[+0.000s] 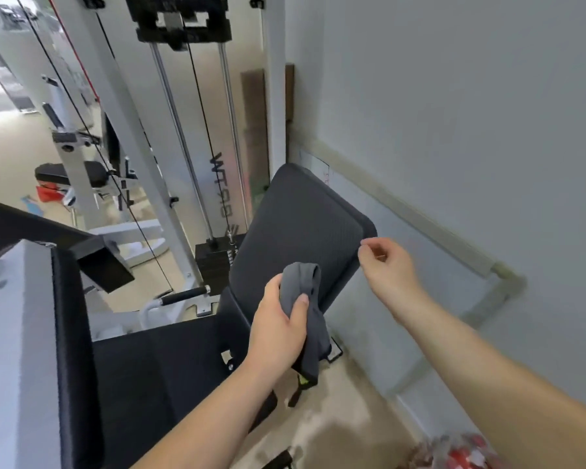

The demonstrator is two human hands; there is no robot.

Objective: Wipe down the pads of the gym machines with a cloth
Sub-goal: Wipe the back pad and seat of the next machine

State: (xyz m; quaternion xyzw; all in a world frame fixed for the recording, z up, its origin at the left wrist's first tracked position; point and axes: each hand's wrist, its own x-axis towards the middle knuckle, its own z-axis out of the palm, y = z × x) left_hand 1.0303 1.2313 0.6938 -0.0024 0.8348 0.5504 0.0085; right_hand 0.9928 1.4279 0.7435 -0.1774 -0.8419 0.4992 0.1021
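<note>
**Already at the back pad, cloth in the left hand**

Plainly the move turned on one thing: the back pad [295, 225] lay at about 12 o'clock from the left hand [278, 323], directly above and beyond it. The pad was tilted, and its long axis ran in view from 7 o'clock up to 1 o'clock.

The left hand gripped the grey cloth [301, 282], thumb clamped across the front and fingers wrapped behind. The bunched top of the cloth overlapped the pad's lower end, while a loose tail hung down toward 6 o'clock. Whether the cloth pressed on the pad could not be told.

The right hand [386, 265] was at 3 o'clock from the pad, just beside its right edge. Its fingers were loosely curled, with thumb and forefinger close together, and it held nothing.

Both forearms reached in from 5 o'clock, the left wrist bent slightly upward. The left hand was the nearer to the pad's face, so the wipe would most likely be a stroke up the long axis toward 1 o'clock.
</note>
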